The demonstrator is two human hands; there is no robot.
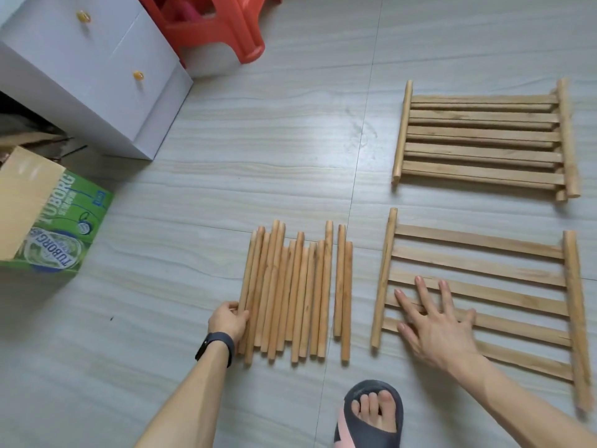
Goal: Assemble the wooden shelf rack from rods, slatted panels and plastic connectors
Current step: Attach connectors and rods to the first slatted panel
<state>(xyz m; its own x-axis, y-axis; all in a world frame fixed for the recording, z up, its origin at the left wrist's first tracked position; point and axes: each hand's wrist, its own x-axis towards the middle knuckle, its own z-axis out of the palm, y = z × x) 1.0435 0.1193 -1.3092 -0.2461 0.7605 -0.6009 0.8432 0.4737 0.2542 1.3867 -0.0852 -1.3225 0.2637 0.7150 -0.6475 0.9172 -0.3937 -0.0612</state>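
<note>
Several loose wooden rods (297, 292) lie side by side on the tiled floor in the middle. My left hand (227, 320) grips the leftmost rod near its lower end. To the right lies a single slatted panel (484, 263), and my right hand (433, 324) rests flat on its slats with fingers spread. Beyond it, at the upper right, a stack of slatted panels (484, 140) lies on the floor. I see no plastic connectors.
A white drawer cabinet (93, 76) stands at the upper left, an orange plastic stool (219, 27) behind it. A green cardboard box (55, 221) sits at the left. A foot in a dark slipper (371, 415) is at the bottom centre.
</note>
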